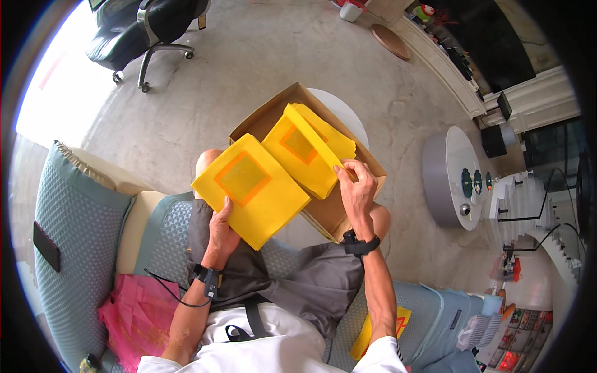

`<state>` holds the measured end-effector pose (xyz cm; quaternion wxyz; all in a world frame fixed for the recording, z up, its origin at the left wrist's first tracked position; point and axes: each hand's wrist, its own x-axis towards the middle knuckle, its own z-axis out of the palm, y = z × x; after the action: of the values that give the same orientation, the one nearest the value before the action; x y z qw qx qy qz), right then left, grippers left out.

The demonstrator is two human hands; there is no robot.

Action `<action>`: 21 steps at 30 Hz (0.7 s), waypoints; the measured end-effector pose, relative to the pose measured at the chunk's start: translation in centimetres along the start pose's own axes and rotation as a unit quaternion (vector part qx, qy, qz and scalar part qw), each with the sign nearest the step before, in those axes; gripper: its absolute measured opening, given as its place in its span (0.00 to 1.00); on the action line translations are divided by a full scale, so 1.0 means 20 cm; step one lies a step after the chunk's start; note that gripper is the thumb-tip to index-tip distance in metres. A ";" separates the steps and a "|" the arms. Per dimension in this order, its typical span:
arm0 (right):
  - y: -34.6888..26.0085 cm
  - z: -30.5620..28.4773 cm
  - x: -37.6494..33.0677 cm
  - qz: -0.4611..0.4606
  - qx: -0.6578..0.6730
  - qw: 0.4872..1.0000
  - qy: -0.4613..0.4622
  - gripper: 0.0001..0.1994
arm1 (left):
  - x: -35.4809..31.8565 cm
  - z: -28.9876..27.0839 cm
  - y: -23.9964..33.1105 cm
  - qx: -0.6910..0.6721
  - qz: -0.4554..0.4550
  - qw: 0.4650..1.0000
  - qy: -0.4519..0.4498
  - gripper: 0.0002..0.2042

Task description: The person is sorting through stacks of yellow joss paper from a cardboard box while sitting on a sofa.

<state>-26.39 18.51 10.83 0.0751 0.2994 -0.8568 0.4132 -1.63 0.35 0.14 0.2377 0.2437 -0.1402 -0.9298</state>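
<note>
My left hand [222,233] grips the near edge of a flat yellow bag [277,208], thumb on top. A square window framed in orange shows on the bag's face. It lies tilted over my lap and overlaps the near left side of a shallow cardboard box [264,118]. Inside the box is a stack of similar yellow bags [342,144]. My right hand [359,186] pinches the right end of the folded edge of the top yellow bag [320,176] there. The fingertips under that edge are partly hidden.
The box sits by my knees, over a round white table [341,105]. A sofa [81,205] holds a phone [46,246], a pink plastic bag [140,317] and a yellow package [360,339]. An office chair [146,37] and an oval grey-white table [438,180] stand farther off.
</note>
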 end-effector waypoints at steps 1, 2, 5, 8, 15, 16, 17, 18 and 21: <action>-0.05 -0.01 0.00 -0.001 0.003 1.000 -0.002 0.07 | 0.00 0.01 0.00 0.005 0.003 1.000 -0.002 0.22; -0.10 -0.01 0.00 -0.101 -0.014 0.995 0.007 0.07 | -0.01 0.01 0.01 0.012 0.005 1.000 -0.003 0.22; -0.25 0.01 -0.05 -0.230 -0.011 0.973 -0.003 0.08 | -0.02 0.03 0.02 0.018 0.003 1.000 0.003 0.22; -0.36 0.11 -0.17 -0.293 -0.027 0.953 -0.074 0.06 | -0.01 0.02 0.00 0.007 0.002 1.000 -0.006 0.22; -0.47 0.31 -0.45 -0.344 -0.066 0.914 -0.202 0.03 | -0.01 -0.01 -0.01 -0.057 -0.019 0.998 -0.035 0.29; -0.48 0.32 -0.46 -0.347 -0.068 0.913 -0.203 0.03 | -0.02 -0.01 0.00 -0.081 -0.032 0.996 -0.038 0.31; -0.49 0.33 -0.48 -0.350 -0.069 0.912 -0.203 0.03 | -0.02 -0.01 0.00 -0.081 -0.025 0.996 -0.035 0.31; -0.48 0.34 -0.50 -0.348 -0.070 0.911 -0.209 0.03 | -0.02 -0.01 0.00 -0.069 -0.027 0.996 -0.045 0.32; -0.49 0.36 -0.52 -0.349 -0.065 0.910 -0.214 0.03 | -0.02 0.00 0.00 -0.053 -0.022 0.997 -0.048 0.31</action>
<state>-11.42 13.00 8.73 0.0489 0.6546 -0.7184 0.2303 -1.23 0.54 0.27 0.2228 0.1888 -0.0962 -0.9516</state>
